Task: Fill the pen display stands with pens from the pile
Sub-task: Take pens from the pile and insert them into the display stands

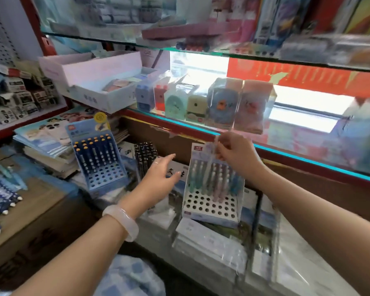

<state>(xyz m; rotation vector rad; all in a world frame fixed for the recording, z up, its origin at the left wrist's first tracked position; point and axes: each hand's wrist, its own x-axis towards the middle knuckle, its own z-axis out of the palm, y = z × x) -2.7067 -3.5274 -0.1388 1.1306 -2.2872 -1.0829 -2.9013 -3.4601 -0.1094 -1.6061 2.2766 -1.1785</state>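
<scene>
Head view: the right hand (pixel 233 153) pinches a pale, blurred pen (pixel 214 150) above the white pen stand (pixel 212 201), whose back rows are filled and whose front holes gape. The left hand (pixel 158 176) hovers open at nine o'clock of that stand. The pen pile (pixel 2 195) lies far off at nine o'clock; the blue stand (pixel 98 161) sits between. Best to steady the stand's side, hold the pen upright, and drop it into the nearest free hole behind the front rows.

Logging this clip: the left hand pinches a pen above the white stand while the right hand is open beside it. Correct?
Hands swapped. In the head view the right hand pinches the pen above the white stand; the left hand is open beside it.
</scene>
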